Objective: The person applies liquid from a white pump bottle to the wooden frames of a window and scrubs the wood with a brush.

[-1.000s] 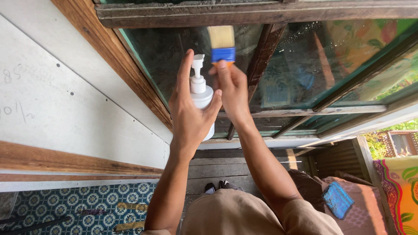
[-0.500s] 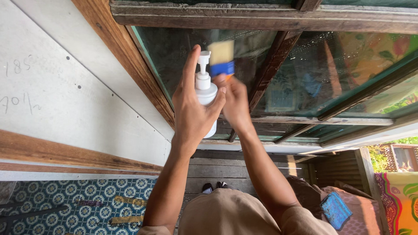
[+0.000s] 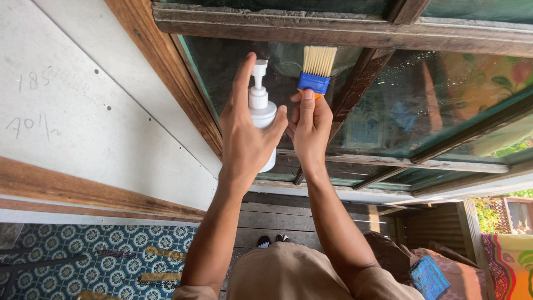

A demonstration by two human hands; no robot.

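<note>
The left hand (image 3: 244, 136) is wrapping a white pump bottle (image 3: 262, 114) w/ thumb and lower fingers closed round the body, index finger standing straight up beside the pump head, not pressing it. The right hand (image 3: 311, 130) is pinching the handle of a small brush (image 3: 315, 72), blue ferrule and pale bristles, fingers pressed together, index laid along the handle. Taking the glass pane (image 3: 233, 66) as the landmark: both bottle and brush are held up right in front of it, brush bristles at or just off the glass (can't tell if touching), bottle just left of the brush. To do this well, I'd judge the nozzle should be facing the pane before the index comes down on the pump, and the brush should be working in short strokes w/ bristle tips flat to the glass, grip staying low on the handle for control. Edges: the dark wood frame (image 3: 183, 94) is bordering the pane's left side, close to the left hand, so little room that way; a wood mullion (image 3: 355, 83) is running just right of the brush, limiting strokes rightward; the top rail (image 3: 288, 25) is sitting just above the bristles. Open room is mostly downward along the pane toward the lower sill (image 3: 355, 161). Beyond the frame, a pale wall panel (image 3: 83, 111) is lying well left of the pane.
</note>
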